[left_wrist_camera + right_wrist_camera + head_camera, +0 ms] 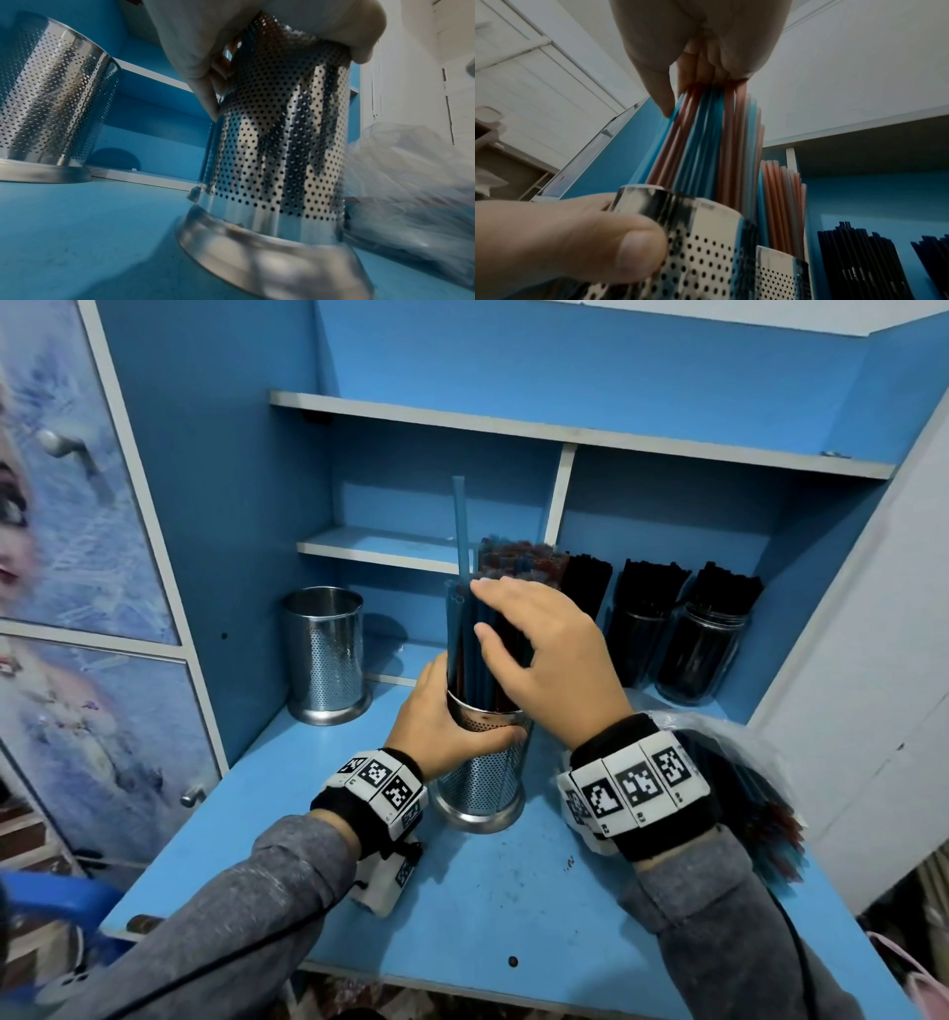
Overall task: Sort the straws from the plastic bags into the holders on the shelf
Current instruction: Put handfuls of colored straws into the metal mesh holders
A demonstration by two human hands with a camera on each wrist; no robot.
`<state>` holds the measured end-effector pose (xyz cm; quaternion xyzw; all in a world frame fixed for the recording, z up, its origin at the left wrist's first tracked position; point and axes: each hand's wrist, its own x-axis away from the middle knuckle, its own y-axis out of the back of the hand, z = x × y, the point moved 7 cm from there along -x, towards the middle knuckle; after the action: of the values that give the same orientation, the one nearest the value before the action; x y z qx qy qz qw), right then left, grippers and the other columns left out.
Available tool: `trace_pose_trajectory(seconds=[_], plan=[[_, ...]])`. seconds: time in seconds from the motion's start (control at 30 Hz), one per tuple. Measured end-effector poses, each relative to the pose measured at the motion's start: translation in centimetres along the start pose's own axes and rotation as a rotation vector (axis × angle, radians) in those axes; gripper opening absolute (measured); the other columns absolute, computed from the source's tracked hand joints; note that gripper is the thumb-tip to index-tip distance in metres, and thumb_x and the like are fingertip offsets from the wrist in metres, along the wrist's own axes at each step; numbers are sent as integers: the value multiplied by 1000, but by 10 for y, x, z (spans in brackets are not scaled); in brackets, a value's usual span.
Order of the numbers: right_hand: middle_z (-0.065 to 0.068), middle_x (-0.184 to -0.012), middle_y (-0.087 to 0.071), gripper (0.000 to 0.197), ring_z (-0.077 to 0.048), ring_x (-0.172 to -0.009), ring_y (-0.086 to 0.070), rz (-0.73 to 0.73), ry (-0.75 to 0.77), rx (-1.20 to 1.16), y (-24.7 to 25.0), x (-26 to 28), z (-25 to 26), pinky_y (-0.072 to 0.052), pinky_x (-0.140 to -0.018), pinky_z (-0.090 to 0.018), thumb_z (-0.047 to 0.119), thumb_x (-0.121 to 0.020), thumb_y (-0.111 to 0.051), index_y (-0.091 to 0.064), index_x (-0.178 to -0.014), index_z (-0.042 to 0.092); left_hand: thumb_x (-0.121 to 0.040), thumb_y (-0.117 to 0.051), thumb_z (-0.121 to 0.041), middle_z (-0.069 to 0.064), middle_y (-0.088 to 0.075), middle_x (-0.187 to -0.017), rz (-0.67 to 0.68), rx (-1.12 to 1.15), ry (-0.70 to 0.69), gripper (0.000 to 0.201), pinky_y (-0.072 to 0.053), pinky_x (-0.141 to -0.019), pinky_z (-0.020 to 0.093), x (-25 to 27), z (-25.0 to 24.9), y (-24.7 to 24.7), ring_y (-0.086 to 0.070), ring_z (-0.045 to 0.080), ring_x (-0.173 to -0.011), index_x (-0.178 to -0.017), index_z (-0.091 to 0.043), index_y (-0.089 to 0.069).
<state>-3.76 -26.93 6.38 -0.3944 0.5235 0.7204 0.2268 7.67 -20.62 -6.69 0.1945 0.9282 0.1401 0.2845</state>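
A perforated steel holder (485, 778) (277, 142) (706, 253) stands on the blue desk (462, 891). My left hand (447, 726) (205, 60) (577, 243) grips it just under the rim. A bunch of blue and red straws (464, 649) (700, 142) stands inside it. My right hand (544, 654) (693, 40) holds the bunch at its top, fingers over the straw ends and thumb against the near side. One blue straw (460, 526) sticks up well above the others. The plastic bag (755, 778) (411, 182) with more straws lies to the right, behind my right wrist.
An empty steel holder (323, 654) (51, 101) stands at the left of the shelf. Behind my hands, another holder of red and blue straws (518, 557) (780, 203). Right of it, jars of black straws (703, 634) (859, 259). A wardrobe door (77, 557) borders the left.
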Motion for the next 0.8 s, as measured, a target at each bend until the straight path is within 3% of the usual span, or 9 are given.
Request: trace_pose_trajectory(seconds=[0.13, 0.23, 0.3, 0.47, 0.6, 0.73, 0.8], plan=[[-1, -121, -67, 37, -15, -116, -60, 14, -119, -125, 7, -15, -6, -45, -103, -36, 24, -91, -63, -63, -126, 11, -44, -86, -63, -10, -57, -118, 5, 0, 9, 90, -51, -95, 38, 1, 1, 1, -57, 6, -110, -120, -44, -40], [0, -133, -57, 62, -8, -124, -52, 53, -158, -214, 11, -37, -7, -40, -107, -24, 28, -91, -65, -40, -146, 18, -45, -86, -65, -10, -57, -119, 14, -6, 10, 91, -50, -97, 38, 1, 1, 1, -56, 5, -112, -121, -41, -42], [2, -133, -55, 67, -6, -123, -51, 59, -138, -241, 13, -51, -3, -41, -104, -19, 25, -91, -64, -32, -150, 24, -46, -87, -64, -10, -57, -119, 14, -7, 8, 94, -49, -98, 39, 0, 2, 0, -56, 6, -113, -124, -38, -43], [0, -113, -63, 45, -8, -104, -59, 14, -108, -221, 15, -52, -1, -47, -97, -27, 12, -90, -62, -52, -134, 14, -47, -86, -65, -9, -57, -121, 22, 1, 4, 96, -49, -100, 39, 1, 2, 0, -55, 7, -115, -127, -36, -43], [-1, -126, -60, 45, -11, -117, -54, 22, -117, -183, 8, -26, -2, -41, -104, -25, 18, -92, -61, -53, -135, 12, -46, -87, -64, -10, -57, -117, 14, 4, 9, 92, -51, -95, 36, 2, 2, 0, -56, 4, -111, -123, -37, -44], [-1, -130, -61, 37, -14, -124, -53, 80, -111, -120, 2, -9, 0, -38, -110, -35, 20, -94, -58, -59, -130, 10, -45, -86, -61, -11, -57, -116, 8, 23, 20, 90, -53, -92, 34, 3, 0, 0, -57, 3, -108, -121, -39, -43], [0, -131, -61, 35, -14, -126, -52, 127, -93, -40, 0, -5, 2, -30, -115, -38, 21, -94, -57, -62, -127, 11, -45, -88, -61, -8, -57, -118, 20, 45, 25, 93, -53, -93, 37, 3, 0, -1, -58, 6, -109, -124, -35, -44]])
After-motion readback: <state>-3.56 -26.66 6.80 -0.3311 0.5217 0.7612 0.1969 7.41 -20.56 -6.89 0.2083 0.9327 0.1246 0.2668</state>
